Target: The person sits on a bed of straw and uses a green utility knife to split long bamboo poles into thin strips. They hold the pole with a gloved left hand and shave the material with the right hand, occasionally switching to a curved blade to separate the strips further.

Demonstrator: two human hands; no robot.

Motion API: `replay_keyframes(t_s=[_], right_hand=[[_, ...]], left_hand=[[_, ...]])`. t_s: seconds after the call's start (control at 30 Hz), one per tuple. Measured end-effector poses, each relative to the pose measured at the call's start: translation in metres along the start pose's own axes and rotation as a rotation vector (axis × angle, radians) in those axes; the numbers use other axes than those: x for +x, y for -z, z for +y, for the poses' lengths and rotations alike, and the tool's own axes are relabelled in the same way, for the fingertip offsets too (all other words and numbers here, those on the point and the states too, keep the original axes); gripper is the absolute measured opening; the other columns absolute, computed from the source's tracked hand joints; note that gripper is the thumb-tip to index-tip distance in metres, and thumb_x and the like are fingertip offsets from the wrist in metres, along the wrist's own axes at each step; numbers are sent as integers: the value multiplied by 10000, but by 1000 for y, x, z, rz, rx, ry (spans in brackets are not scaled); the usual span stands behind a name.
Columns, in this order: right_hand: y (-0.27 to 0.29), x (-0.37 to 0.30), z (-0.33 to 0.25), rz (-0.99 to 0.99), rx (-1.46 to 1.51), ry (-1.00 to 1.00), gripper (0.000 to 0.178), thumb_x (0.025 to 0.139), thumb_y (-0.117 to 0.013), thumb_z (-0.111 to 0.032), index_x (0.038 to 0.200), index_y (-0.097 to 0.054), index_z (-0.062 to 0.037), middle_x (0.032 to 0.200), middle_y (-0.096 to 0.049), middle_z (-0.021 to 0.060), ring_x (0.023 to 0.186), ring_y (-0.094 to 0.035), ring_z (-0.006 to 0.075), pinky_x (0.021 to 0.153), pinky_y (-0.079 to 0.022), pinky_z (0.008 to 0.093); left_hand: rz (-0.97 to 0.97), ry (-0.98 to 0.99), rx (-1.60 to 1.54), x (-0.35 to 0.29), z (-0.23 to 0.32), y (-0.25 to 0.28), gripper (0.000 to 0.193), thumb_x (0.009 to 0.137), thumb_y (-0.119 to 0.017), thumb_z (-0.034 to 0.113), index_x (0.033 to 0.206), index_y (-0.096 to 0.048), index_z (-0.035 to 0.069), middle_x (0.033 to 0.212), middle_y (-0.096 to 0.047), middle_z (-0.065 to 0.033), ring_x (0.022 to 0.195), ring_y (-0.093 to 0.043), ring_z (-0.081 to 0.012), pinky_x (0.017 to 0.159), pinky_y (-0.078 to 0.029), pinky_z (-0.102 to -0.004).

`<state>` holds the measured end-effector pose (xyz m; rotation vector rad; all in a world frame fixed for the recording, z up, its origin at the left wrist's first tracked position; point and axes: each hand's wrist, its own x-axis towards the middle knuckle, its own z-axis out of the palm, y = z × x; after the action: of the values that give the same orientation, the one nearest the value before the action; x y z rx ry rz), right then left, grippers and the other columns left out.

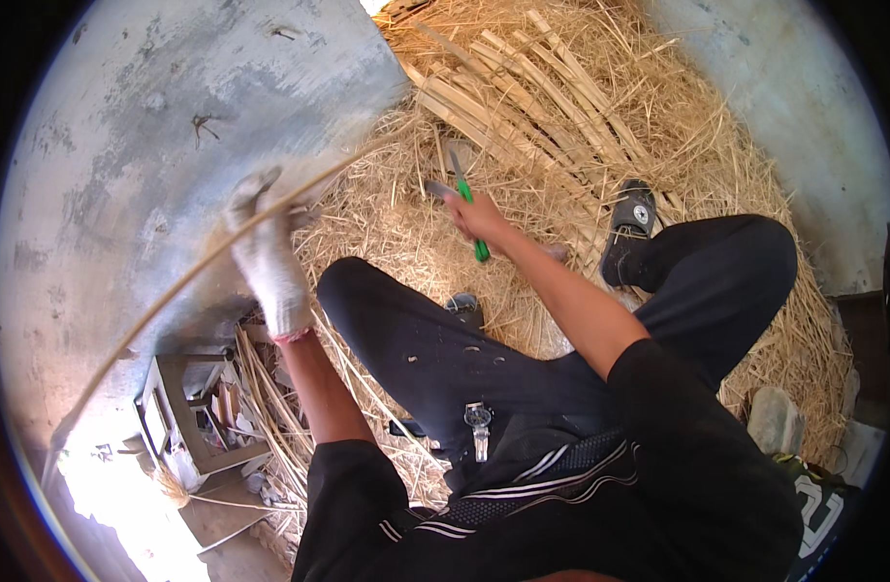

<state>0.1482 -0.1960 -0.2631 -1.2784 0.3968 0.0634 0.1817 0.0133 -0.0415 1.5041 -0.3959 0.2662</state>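
Note:
My left hand, in a whitish work glove with a red cuff edge, is raised at the left. A long, thin bamboo strip crosses it and appears held there, though the gloved fingers are partly blurred. The strip slants from the lower left up toward the straw. Bare and closed, my right hand grips a green-handled knife with its narrow blade pointing away from me. A dark grey flat piece sticks out beside the fingers; its kind cannot be told. The strip and the knife are apart.
Straw-like shavings cover the floor, and several split bamboo slats lie at the far side. A grey wall panel stands left. A wooden frame with scraps sits lower left. A wristwatch lies at my lap.

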Motion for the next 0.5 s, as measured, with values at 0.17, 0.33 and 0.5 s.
replay_keyframes(t_s=[0.17, 0.33, 0.5], right_hand=[[19, 3, 63, 48, 46, -195, 398, 964, -591, -353, 716, -572, -42, 559, -546, 64, 428, -500, 183, 446, -420, 354], [31, -24, 103, -16, -787, -263, 480, 901, -576, -413, 978, -691, 47, 962, -688, 281, 954, -670, 409, 874, -514, 481], [49, -33, 207, -341, -1026, -353, 503, 855, -635, -410, 1106, -689, 22, 1175, -649, 273, 1119, -629, 391, 976, -485, 471]], left_hand=[[-545, 308, 398, -26, -50, -15, 688, 750, -690, -72, 1371, -460, 114, 1321, -537, -157, 691, -608, -113, 686, -580, -286], [-1003, -84, 927, -79, -42, -30, 675, 659, -755, -2, 1294, -582, 151, 1461, -443, -156, 1020, -646, -309, 865, -546, -413], [-1025, -171, 481, -116, -10, -56, 451, 814, -771, 223, 1234, -629, 138, 1258, -595, -221, 946, -688, -343, 788, -568, -379]])
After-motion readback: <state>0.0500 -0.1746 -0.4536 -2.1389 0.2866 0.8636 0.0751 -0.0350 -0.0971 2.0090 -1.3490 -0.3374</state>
